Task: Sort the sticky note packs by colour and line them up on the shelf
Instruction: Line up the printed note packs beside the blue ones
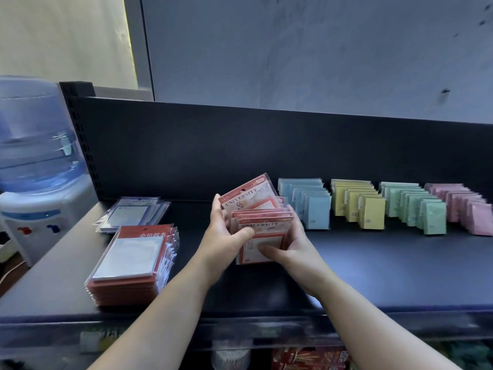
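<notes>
Both hands hold a bunch of red "UNIVERSITY" packs upright on the dark shelf. My left hand grips their left side, with one pack tilted up behind. My right hand clasps the right side, thumb across the front pack. To the right stand rows of blue packs, yellow packs, green packs and pink packs. A stack of red-backed packs lies flat at the left, with bluish-white packs behind it.
A water dispenser with a blue bottle stands left of the shelf. The shelf's black back panel rises behind the rows. Below the front edge, goods on a lower shelf show dimly.
</notes>
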A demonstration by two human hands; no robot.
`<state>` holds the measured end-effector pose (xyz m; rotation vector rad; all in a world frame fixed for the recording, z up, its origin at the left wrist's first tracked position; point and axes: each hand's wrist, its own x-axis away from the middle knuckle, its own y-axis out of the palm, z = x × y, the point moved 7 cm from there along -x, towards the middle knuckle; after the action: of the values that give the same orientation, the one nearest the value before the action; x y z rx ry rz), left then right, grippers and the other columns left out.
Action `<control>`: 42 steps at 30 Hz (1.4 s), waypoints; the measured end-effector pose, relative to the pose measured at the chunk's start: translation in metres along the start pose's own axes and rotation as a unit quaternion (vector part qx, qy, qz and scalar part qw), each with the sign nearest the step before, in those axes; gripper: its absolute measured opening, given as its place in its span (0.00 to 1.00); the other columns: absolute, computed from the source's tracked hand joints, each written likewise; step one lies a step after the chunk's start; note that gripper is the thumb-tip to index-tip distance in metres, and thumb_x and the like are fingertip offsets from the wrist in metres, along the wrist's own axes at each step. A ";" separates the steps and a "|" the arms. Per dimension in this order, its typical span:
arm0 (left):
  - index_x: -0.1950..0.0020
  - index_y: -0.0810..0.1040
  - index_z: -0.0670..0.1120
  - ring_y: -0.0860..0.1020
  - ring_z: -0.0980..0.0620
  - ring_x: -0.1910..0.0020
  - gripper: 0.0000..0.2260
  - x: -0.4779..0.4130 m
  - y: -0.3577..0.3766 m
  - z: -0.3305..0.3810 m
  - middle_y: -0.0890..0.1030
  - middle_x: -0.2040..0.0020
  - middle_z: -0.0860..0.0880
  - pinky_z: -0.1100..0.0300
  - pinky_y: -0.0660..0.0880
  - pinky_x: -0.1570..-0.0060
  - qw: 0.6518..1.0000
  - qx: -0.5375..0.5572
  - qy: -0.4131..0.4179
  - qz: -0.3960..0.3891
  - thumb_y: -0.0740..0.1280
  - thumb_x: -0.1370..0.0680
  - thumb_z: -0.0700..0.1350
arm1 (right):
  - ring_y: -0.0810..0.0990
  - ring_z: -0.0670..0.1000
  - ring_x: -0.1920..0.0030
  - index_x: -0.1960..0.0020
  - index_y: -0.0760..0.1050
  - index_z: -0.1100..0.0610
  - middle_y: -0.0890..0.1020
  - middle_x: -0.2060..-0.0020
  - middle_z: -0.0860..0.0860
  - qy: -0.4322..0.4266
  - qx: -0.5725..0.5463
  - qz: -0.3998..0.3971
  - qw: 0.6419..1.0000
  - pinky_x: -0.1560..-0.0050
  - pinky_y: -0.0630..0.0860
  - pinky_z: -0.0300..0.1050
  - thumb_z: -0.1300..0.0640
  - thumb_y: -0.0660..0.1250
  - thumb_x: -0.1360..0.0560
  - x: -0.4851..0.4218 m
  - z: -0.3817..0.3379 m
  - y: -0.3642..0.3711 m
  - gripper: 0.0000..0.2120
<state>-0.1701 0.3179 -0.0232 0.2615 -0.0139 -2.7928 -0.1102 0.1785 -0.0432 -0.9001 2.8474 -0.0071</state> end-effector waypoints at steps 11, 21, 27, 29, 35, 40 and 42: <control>0.21 0.41 0.54 0.73 0.55 0.36 0.44 -0.008 0.011 -0.005 0.69 0.33 0.53 0.53 0.70 0.33 0.999 -0.009 -0.005 0.033 0.69 0.24 0.37 | 0.77 0.38 0.41 0.30 0.58 0.44 0.79 0.42 0.40 -0.014 0.052 0.054 0.997 0.39 0.73 0.39 0.61 0.76 0.31 -0.003 -0.006 -0.004 0.38; 0.37 0.72 0.46 0.82 0.51 0.48 0.26 -0.023 0.005 -0.019 0.84 0.48 0.49 0.46 0.78 0.44 0.996 -0.031 -0.070 0.050 0.77 0.31 0.47 | 0.82 0.46 0.46 0.34 0.65 0.49 0.82 0.46 0.50 0.026 0.129 -0.022 0.991 0.45 0.79 0.44 0.72 0.70 0.32 -0.028 -0.008 -0.011 0.34; 0.43 0.74 0.51 0.81 0.54 0.46 0.15 -0.037 0.008 -0.006 0.82 0.46 0.51 0.53 0.76 0.42 0.994 -0.096 0.015 0.055 0.74 0.26 0.42 | 0.78 0.37 0.45 0.36 0.67 0.47 0.80 0.45 0.45 -0.016 0.177 0.031 0.984 0.46 0.74 0.33 0.71 0.71 0.32 -0.038 -0.017 -0.016 0.31; 0.40 0.72 0.49 0.81 0.54 0.46 0.17 -0.041 0.005 -0.011 0.82 0.46 0.51 0.53 0.77 0.43 0.995 -0.071 0.005 0.064 0.73 0.26 0.42 | 0.77 0.37 0.43 0.32 0.65 0.47 0.79 0.43 0.42 -0.025 0.184 0.042 0.982 0.44 0.73 0.31 0.69 0.71 0.31 -0.041 -0.017 -0.015 0.34; 0.37 0.66 0.54 0.78 0.54 0.45 0.22 -0.042 0.006 -0.046 0.79 0.46 0.55 0.57 0.73 0.40 0.986 -0.132 -0.095 0.035 0.68 0.25 0.36 | 0.76 0.44 0.41 0.27 0.59 0.49 0.78 0.42 0.45 0.042 0.271 0.001 0.962 0.46 0.68 0.31 0.63 0.70 0.29 -0.046 0.010 -0.016 0.35; 0.38 0.69 0.49 0.79 0.50 0.47 0.20 -0.067 0.008 -0.048 0.80 0.47 0.49 0.54 0.77 0.44 0.981 -0.114 -0.138 0.072 0.65 0.27 0.34 | 0.74 0.49 0.37 0.26 0.58 0.50 0.76 0.39 0.48 0.053 0.289 0.037 0.955 0.44 0.66 0.34 0.64 0.68 0.28 -0.065 0.008 -0.019 0.35; 0.39 0.72 0.47 0.80 0.48 0.49 0.22 -0.085 0.005 -0.054 0.81 0.47 0.46 0.50 0.79 0.46 0.978 -0.105 -0.146 0.101 0.63 0.33 0.38 | 0.74 0.52 0.36 0.25 0.56 0.52 0.75 0.36 0.51 0.060 0.295 0.056 0.952 0.43 0.66 0.35 0.63 0.67 0.27 -0.076 0.009 -0.019 0.34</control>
<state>-0.0801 0.3421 -0.0612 -0.1922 0.1740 -2.5769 -0.0369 0.2069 -0.0403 -0.6190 2.7280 -0.8722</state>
